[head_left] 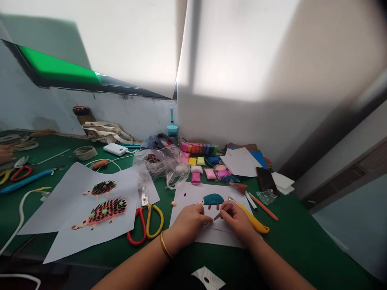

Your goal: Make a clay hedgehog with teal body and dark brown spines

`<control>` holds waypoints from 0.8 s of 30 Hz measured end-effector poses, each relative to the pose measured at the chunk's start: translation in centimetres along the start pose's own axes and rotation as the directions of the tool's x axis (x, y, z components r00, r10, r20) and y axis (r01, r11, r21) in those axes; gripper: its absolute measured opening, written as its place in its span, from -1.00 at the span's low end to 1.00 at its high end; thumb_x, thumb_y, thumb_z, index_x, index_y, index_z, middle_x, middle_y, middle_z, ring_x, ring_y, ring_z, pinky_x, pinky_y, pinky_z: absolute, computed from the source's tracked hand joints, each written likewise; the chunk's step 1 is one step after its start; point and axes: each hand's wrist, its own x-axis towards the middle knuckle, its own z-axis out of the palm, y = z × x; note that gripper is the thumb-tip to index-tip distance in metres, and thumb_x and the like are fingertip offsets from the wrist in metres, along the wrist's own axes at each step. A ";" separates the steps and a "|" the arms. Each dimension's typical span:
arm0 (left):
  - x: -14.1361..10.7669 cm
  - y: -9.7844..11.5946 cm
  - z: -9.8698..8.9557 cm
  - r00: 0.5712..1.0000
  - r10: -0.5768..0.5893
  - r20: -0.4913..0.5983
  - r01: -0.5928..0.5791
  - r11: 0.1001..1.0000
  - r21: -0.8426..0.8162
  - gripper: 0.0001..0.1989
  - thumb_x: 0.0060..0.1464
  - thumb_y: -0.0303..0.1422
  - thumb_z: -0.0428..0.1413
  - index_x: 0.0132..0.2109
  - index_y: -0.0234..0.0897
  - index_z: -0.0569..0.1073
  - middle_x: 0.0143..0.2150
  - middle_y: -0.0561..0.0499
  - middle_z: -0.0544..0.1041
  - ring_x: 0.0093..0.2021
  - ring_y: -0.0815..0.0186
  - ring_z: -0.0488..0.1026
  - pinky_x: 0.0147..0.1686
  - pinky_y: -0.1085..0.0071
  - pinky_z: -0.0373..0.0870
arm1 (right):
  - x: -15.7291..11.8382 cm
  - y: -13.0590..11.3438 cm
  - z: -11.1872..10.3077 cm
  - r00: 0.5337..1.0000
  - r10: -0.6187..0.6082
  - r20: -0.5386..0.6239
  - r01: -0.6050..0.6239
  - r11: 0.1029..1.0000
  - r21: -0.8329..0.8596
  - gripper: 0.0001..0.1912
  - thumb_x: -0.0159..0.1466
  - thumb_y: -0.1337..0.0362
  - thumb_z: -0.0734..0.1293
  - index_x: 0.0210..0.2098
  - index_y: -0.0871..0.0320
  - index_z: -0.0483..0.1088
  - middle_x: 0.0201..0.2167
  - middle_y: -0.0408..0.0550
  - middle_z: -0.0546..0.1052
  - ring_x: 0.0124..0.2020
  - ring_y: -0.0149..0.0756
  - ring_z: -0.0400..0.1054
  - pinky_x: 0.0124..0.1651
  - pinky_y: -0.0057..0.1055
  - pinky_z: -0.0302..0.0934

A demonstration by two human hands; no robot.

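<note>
My right hand (236,218) pinches a slim brownish-grey stick (223,212), its tip angled down to the white paper (181,215). Close by, my left hand (189,223) rests on the same sheet with its fingers curled together. Whatever those fingertips hold, if anything, is hidden. Just beyond both hands, a hedgehog figure (213,199) lies on the paper, with a teal body, a pale face and brown legs. A small pale clay ball (173,203) and a dark bit (185,194) lie at the sheet's left side.
Red-and-yellow scissors (145,219) lie left of the paper. Further left, a sheet bears two finished-looking spiny hedgehogs (105,209). Coloured clay packets (196,177) and a plastic bag (169,163) sit behind. A yellow-handled tool (254,219) and an orange stick (263,206) lie right.
</note>
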 end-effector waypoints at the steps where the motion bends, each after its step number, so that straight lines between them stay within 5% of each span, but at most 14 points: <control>1: 0.1 -0.1 -0.1 1.000 0.018 0.015 -0.018 1.000 0.018 -0.76 0.20 -0.39 0.09 -0.10 0.01 0.59 -0.27 0.03 0.44 -0.27 0.28 0.34 -0.28 0.38 0.19 | 0.0 0.0 -0.1 1.000 -0.002 0.000 0.002 1.000 0.022 -0.85 0.24 0.15 0.27 -0.33 0.10 0.31 -0.37 -0.10 0.45 -0.33 -0.23 0.39 -0.20 -0.28 0.27; 8: 0.4 0.1 -0.3 0.998 0.002 0.066 -0.008 0.996 0.085 -0.82 0.21 -0.45 0.04 -0.27 -0.22 0.54 -0.27 -0.01 0.43 -0.25 0.26 0.34 -0.26 0.36 0.21 | -0.3 0.7 0.3 1.000 -0.024 0.013 0.024 1.000 0.018 -0.80 0.25 0.10 0.28 -0.28 0.10 0.34 -0.38 -0.08 0.48 -0.33 -0.20 0.42 -0.23 -0.29 0.29; 13: -0.1 0.3 0.1 0.999 -0.040 0.028 0.037 0.997 0.073 -0.88 0.23 -0.46 0.02 -0.21 -0.25 0.46 -0.18 -0.04 0.43 -0.16 0.23 0.35 -0.15 0.32 0.27 | -0.7 1.2 0.9 0.998 -0.054 0.021 0.055 0.998 -0.024 -0.77 0.26 0.06 0.29 -0.28 0.10 0.36 -0.26 -0.02 0.50 -0.31 -0.18 0.43 -0.27 -0.28 0.31; 24: -0.4 0.4 0.6 0.995 -0.098 -0.009 0.099 0.995 0.027 -0.87 0.25 -0.47 0.00 -0.23 -0.27 0.44 -0.17 -0.05 0.40 -0.12 0.23 0.33 -0.08 0.29 0.30 | -1.1 0.1 1.1 0.990 -0.123 0.072 0.131 0.985 -0.112 -0.82 0.29 0.14 0.27 -0.30 0.11 0.38 -0.34 -0.06 0.49 -0.34 -0.22 0.39 -0.26 -0.30 0.27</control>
